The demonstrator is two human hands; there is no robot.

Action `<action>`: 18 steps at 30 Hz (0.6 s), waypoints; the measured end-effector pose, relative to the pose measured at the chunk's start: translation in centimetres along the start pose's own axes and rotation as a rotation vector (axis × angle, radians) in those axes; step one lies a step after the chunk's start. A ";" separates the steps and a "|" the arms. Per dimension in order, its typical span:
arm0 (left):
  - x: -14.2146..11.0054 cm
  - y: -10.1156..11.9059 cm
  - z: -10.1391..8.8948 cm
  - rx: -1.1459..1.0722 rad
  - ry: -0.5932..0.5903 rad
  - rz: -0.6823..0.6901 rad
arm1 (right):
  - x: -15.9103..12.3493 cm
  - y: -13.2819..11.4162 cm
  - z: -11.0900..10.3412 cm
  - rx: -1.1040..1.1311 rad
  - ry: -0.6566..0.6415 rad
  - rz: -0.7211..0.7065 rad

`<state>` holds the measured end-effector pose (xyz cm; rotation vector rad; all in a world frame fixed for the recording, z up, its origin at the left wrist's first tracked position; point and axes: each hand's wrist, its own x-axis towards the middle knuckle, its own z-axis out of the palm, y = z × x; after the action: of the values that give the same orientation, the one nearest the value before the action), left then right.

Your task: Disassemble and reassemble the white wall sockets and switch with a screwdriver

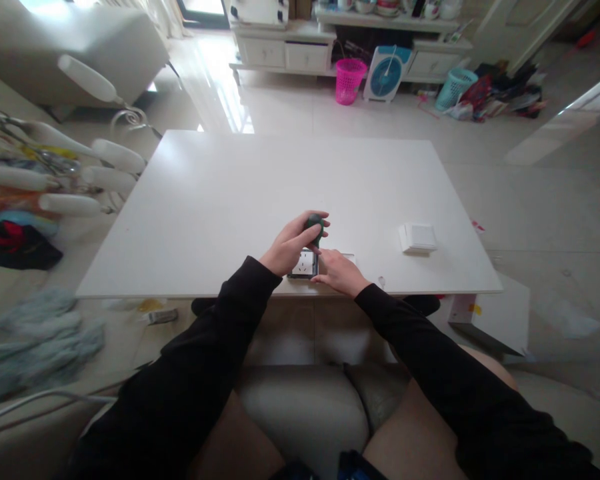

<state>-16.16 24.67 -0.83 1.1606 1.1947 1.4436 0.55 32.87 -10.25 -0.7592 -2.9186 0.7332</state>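
Note:
My left hand (297, 240) is wrapped round a screwdriver (315, 223) with a dark green and black handle, held upright above the right side of a wall socket (303, 264). The socket has a white face with dark edges and lies near the table's front edge. My right hand (341, 272) grips the socket's right side, thumb at the near corner and forefinger close under the screwdriver. The screwdriver's tip is hidden by my fingers. Partly behind my right hand lies a flat white piece (350, 258), perhaps a cover plate.
A small stack of white square plates (419, 238) sits to the right on the white table (240, 193). A tiny clear item (381, 281) lies near the front edge. Beyond the table stand a pink basket (349, 83), a blue fan (387, 73) and a low cabinet (307, 57).

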 end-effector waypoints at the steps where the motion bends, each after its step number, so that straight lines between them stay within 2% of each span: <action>1: 0.0 0.0 0.0 0.037 0.003 0.001 | 0.0 0.0 0.0 0.000 0.001 -0.002; 5: -0.1 -0.5 0.2 0.166 0.084 0.034 | 0.0 0.1 -0.1 0.017 0.001 -0.013; 10: 0.0 -0.5 -0.2 0.159 0.204 0.077 | -0.1 0.2 0.0 0.026 -0.001 -0.013; 15: 0.5 1.0 -2.2 0.186 0.386 0.193 | -0.2 0.2 0.1 0.028 -0.010 0.016; 18: 0.2 1.7 -3.8 0.339 0.374 0.173 | -0.1 -0.3 -0.7 0.020 0.028 0.003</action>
<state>-20.10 24.15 0.51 1.2798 1.6829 1.6842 0.60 32.90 -9.48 -0.7653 -2.8816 0.7442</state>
